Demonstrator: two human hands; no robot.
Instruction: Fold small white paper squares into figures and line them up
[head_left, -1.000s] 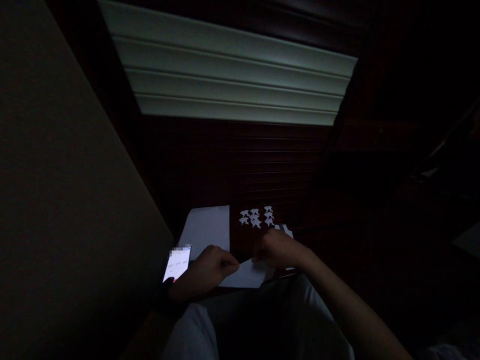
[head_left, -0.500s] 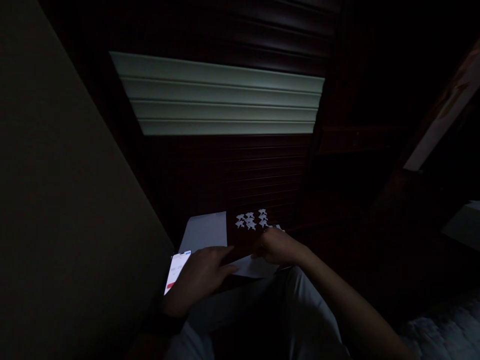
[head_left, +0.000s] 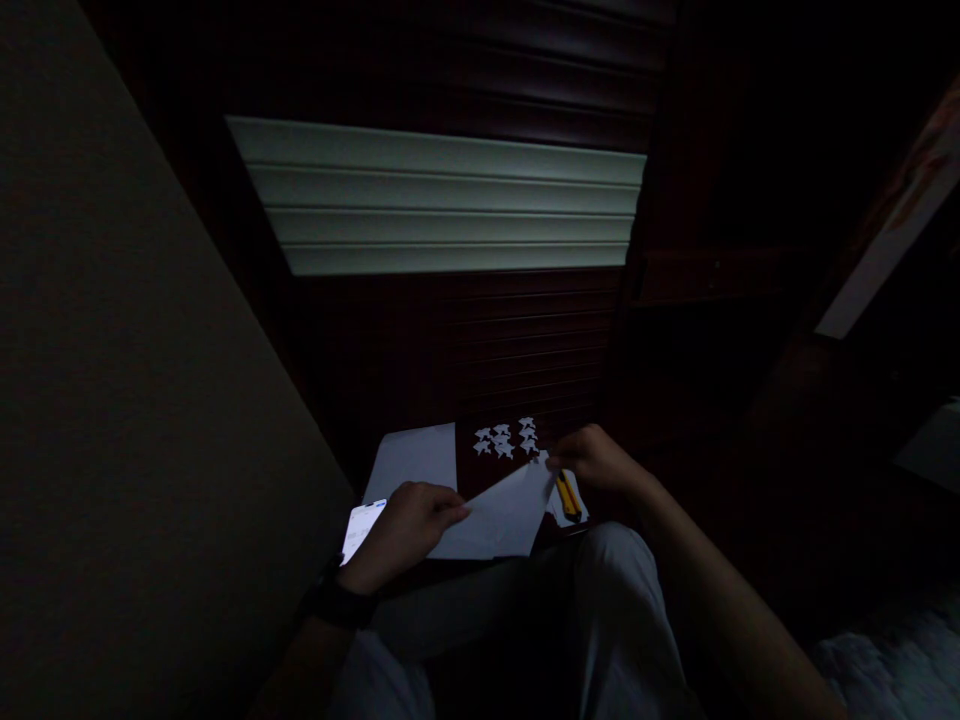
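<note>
A white sheet of paper [head_left: 499, 515] is stretched between my two hands, above the dark surface over my lap. My left hand [head_left: 416, 515] pinches its upper left edge, and my right hand [head_left: 592, 455] pinches its upper right corner. Just below my right hand lies a yellow utility knife [head_left: 568, 497], resting on a small piece of white paper [head_left: 557, 510]. Beyond the sheet, several small white star-like paper cutouts [head_left: 503, 440] lie in loose groups. Another stack or sheet of white paper [head_left: 416, 455] lies flat at the left.
A lit phone [head_left: 362, 530] sits at the left edge, partly hidden by my left hand. Dark slatted panels with a pale band [head_left: 450, 200] stand in front. A grey wall [head_left: 150, 400] is close on the left. My knees [head_left: 619, 570] are below.
The sheet has been lifted, with both hands now gripping its edges. My right hand has moved right and up, uncovering the yellow utility knife. My left hand has closed on the paper.
</note>
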